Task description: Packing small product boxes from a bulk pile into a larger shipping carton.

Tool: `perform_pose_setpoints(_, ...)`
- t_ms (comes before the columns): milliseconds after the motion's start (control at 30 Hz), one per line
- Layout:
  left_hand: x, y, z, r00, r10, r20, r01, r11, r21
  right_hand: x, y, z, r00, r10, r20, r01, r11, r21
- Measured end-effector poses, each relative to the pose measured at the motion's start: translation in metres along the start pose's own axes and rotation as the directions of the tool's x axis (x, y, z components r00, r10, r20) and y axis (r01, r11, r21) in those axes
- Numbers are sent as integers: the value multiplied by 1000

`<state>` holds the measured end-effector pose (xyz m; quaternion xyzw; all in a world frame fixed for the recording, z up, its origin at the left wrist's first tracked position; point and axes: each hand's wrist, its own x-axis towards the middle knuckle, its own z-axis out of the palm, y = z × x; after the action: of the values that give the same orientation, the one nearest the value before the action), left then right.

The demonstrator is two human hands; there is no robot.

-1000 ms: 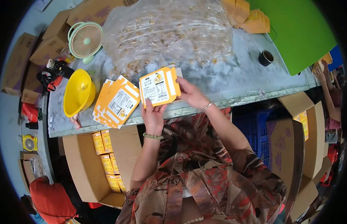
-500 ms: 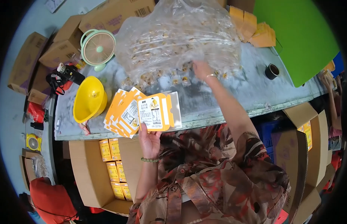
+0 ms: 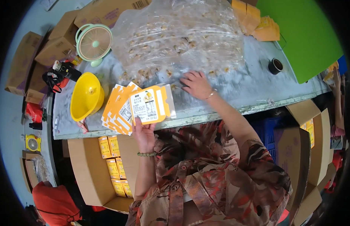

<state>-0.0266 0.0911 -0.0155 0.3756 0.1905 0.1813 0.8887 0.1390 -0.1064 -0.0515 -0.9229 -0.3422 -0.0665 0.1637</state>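
Observation:
My left hand [image 3: 145, 133] grips a yellow-and-white flat carton [image 3: 146, 107] near the table's front edge, thumb on its printed face. A clear plastic piece [image 3: 170, 101] sticks out of the carton's right end. Beside it, several flat yellow-and-white cartons [image 3: 116, 109] lie fanned out on the table. My right hand [image 3: 197, 85] rests on the tabletop, palm down with its fingers spread toward the left. A small clear packet [image 3: 174, 86] lies by its fingertips. Just beyond stretches a large clear plastic bag [image 3: 182, 41], with small packets [image 3: 145, 72] along its near edge.
A yellow bowl [image 3: 86, 97] and a green-rimmed fan [image 3: 94, 43] stand at the left. At the right are a dark cup [image 3: 275, 66] and a green board [image 3: 299, 41]. An open cardboard box [image 3: 84, 169] holding yellow boxes stands below the table; another cardboard box [image 3: 295, 150] is at the right.
My right hand has drawn back from the plastic bag's edge toward me and slightly left, its fingers now spread on the table. My left hand and the carton have shifted slightly up and left.

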Motion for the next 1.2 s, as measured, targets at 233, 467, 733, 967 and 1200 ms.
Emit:
perform_pose_setpoints(233,12,2,-1,999,7,31,-8,1000,14,-31,50,-35,985,62,-160,42,819,572)
perform_pose_setpoints(467,8,-1,11,997,-9,70,4,998,70,-33,88,-44,952,219,-214,-101,885,455)
perform_pose_setpoints(733,6,-8,10,999,-14,40,8,988,152,-31,28,-30,999,34,-37,-31,995,94)
perform_pose_setpoints(967,17,-15,19,997,73,5,-71,943,325,-65,28,-73,993,75,96,-94,974,204)
perform_pose_setpoints(1200,33,-43,37,998,46,52,-64,903,425,-56,6,-51,911,244,334,-301,945,131)
